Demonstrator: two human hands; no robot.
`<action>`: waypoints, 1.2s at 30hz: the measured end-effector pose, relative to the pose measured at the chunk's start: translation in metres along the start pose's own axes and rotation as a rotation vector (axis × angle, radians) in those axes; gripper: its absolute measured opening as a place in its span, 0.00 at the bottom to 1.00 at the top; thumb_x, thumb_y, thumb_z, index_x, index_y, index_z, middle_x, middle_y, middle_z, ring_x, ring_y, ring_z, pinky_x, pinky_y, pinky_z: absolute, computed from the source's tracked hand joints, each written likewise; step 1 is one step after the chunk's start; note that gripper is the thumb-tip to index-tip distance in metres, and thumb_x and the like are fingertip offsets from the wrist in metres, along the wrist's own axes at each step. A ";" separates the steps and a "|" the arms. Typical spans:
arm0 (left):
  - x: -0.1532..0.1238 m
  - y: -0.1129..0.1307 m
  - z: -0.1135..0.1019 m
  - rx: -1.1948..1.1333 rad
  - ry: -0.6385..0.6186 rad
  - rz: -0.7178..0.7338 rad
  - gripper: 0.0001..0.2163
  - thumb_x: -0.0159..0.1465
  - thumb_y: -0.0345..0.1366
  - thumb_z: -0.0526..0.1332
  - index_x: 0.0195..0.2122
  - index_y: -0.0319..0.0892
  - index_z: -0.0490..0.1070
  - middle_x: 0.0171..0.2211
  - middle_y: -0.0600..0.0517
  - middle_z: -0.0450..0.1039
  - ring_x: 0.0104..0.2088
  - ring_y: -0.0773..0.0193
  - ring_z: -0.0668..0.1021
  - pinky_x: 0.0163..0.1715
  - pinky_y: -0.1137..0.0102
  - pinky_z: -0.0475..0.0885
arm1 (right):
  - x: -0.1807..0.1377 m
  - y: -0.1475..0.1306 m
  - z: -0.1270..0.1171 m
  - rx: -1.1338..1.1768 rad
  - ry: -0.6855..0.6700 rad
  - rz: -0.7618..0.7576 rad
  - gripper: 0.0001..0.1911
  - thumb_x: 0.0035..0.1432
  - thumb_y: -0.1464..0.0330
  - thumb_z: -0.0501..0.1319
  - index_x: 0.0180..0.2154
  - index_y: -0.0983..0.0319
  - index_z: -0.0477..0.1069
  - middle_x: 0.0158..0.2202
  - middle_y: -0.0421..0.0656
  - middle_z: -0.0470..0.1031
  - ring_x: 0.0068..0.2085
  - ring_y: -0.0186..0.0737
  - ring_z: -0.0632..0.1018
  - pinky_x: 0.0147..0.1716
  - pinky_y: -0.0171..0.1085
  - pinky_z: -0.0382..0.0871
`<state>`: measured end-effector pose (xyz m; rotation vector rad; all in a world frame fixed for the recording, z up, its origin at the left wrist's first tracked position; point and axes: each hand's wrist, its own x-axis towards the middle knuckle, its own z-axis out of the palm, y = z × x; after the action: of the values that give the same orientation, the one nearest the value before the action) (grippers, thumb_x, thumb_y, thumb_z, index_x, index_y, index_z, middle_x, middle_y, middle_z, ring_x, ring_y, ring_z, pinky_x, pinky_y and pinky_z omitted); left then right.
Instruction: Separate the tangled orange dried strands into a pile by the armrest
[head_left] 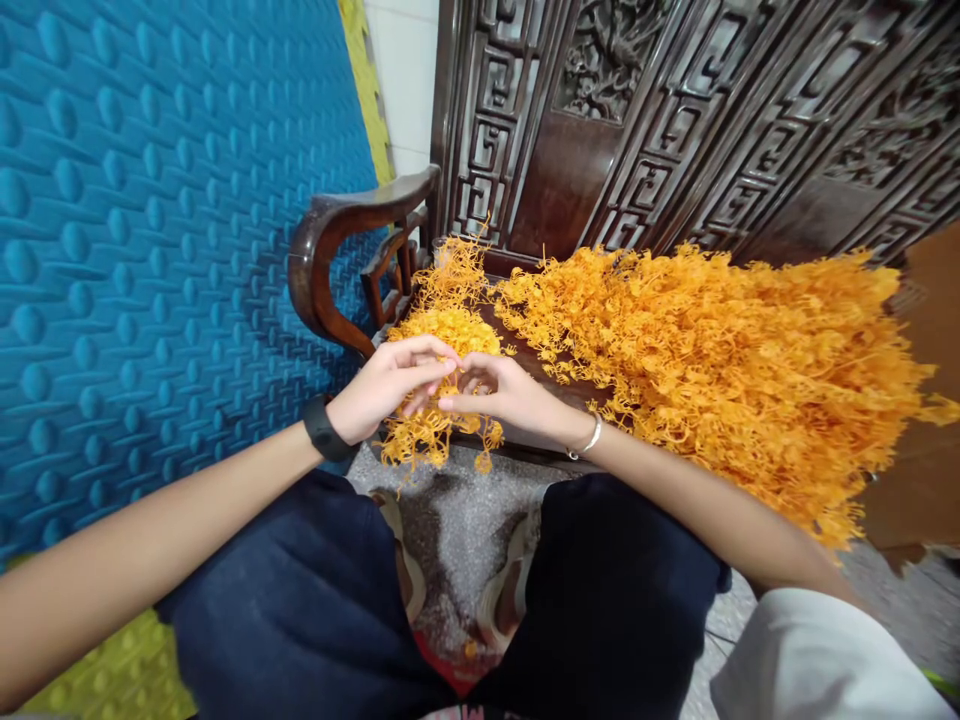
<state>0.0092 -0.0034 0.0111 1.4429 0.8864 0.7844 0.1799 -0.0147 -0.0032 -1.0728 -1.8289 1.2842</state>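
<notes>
My left hand [386, 385] and my right hand [510, 395] meet over the front edge of a dark wooden seat [525, 350]. Both pinch a tangled clump of orange plastic sprigs [427, 435] that hangs down between them. A black band sits on my left wrist and a thin silver bracelet on my right. Just behind my hands lies a small mound of the same orange sprigs [450, 325]. A much larger heap of orange sprigs [750, 350] covers the seat to the right.
The carved dark chair back [675, 110] rises behind the heaps, with a curved armrest [337, 240] at the left. Blue textured foam matting [150, 220] fills the left side. My dark-trousered knees frame speckled grey floor [457, 520] below.
</notes>
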 end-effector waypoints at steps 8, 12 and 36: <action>-0.001 -0.003 -0.003 -0.005 0.074 0.051 0.14 0.53 0.37 0.65 0.39 0.41 0.65 0.20 0.61 0.62 0.11 0.77 0.63 0.11 0.78 0.60 | 0.002 0.001 -0.010 0.207 0.031 -0.007 0.07 0.49 0.71 0.62 0.31 0.62 0.64 0.27 0.37 0.70 0.29 0.30 0.74 0.31 0.34 0.68; 0.000 -0.006 -0.003 0.031 0.059 -0.040 0.25 0.48 0.36 0.69 0.45 0.45 0.61 0.27 0.59 0.61 0.15 0.78 0.65 0.11 0.79 0.62 | 0.001 -0.002 -0.011 0.318 0.159 -0.035 0.17 0.48 0.71 0.63 0.38 0.59 0.58 0.27 0.35 0.71 0.28 0.30 0.74 0.30 0.34 0.69; 0.006 -0.006 0.000 -0.005 0.082 0.028 0.14 0.54 0.35 0.63 0.35 0.43 0.56 0.18 0.62 0.63 0.14 0.75 0.65 0.15 0.78 0.61 | -0.008 -0.005 -0.024 -0.390 0.204 -0.363 0.07 0.52 0.65 0.63 0.33 0.61 0.71 0.31 0.39 0.70 0.34 0.33 0.70 0.37 0.36 0.64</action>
<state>0.0116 0.0019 0.0047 1.4300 0.9273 0.8716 0.2025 -0.0132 0.0086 -0.9645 -2.0425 0.6005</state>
